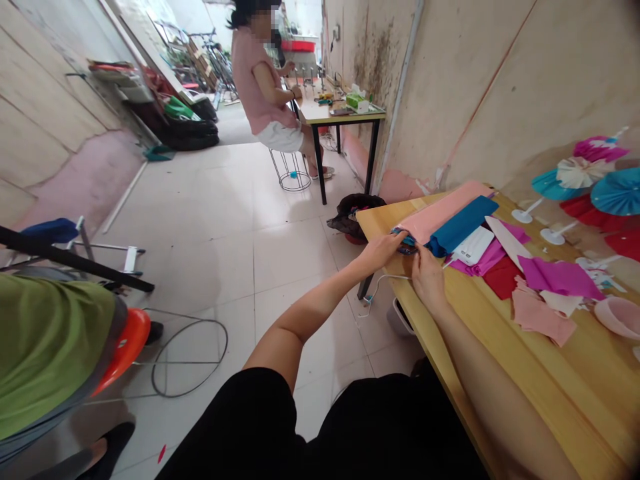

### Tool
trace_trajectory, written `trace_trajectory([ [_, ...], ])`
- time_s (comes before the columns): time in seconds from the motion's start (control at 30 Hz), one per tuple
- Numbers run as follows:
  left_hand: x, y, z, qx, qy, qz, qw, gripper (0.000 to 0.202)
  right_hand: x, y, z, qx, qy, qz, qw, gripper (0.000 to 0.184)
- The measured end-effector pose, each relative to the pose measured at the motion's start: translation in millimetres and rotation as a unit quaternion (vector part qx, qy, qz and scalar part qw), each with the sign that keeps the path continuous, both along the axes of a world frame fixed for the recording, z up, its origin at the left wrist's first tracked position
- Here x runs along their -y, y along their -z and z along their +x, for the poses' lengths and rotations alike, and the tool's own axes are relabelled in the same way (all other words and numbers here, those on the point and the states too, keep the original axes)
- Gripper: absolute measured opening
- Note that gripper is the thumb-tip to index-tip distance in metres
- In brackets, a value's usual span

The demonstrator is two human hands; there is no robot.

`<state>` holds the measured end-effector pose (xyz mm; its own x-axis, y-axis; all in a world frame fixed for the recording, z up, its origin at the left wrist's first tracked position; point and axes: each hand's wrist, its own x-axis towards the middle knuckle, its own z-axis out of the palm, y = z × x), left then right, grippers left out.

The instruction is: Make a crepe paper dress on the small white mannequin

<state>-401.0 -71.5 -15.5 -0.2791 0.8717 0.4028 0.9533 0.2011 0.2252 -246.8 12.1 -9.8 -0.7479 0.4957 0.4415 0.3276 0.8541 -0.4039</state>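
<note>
My left hand (383,250) reaches to the near edge of the wooden table (500,353) and closes its fingers on a small dark blue tool (406,243) with a white cable (383,283) hanging from it. My right hand (426,273) rests beside it, fingers curled at the same tool; what it grips is hard to make out. Just beyond lie a pink paper sheet (443,210) and a folded blue paper sheet (463,225), with a white flat device (474,245) next to them.
Magenta, red and pink paper pieces (545,293) are scattered on the table, with paper fans on white stands (590,180) at the back. A person in pink (265,80) sits at a far table. A person in green (45,347) sits at left on an orange stool. A bin (357,213) stands on the floor.
</note>
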Motion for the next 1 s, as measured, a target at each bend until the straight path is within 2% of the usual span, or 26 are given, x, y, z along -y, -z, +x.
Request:
trace_trajectory([
  [0.17,-7,-1.8,5,-0.063,-0.02,-0.022,0.998,0.024,-6,10.4,0,-0.021,0.008,-0.027,0.999,0.042],
  [0.33,-8,0.6,4,-0.117,-0.003,-0.025,0.993,0.027,-12,13.1,-3,-0.034,0.017,-0.032,0.999,0.039],
  [0.6,13,-13.4,0,-0.174,0.078,-0.008,0.982,0.029,-13,14.1,-4,0.002,0.032,-0.02,0.999,0.033],
  [0.7,21,-17.5,-4,-0.128,0.099,0.029,0.986,0.027,-9,11.6,-3,0.03,0.035,-0.01,0.999,0.037],
  [0.87,23,-17.8,-2,-0.047,0.081,0.078,0.993,0.025,3,4.0,-4,0.069,0.047,0.02,0.996,0.049],
  [1.0,26,-12.1,8,0.009,0.061,0.109,0.992,0.024,3,-2.3,-5,0.083,0.061,0.039,0.994,0.036],
])
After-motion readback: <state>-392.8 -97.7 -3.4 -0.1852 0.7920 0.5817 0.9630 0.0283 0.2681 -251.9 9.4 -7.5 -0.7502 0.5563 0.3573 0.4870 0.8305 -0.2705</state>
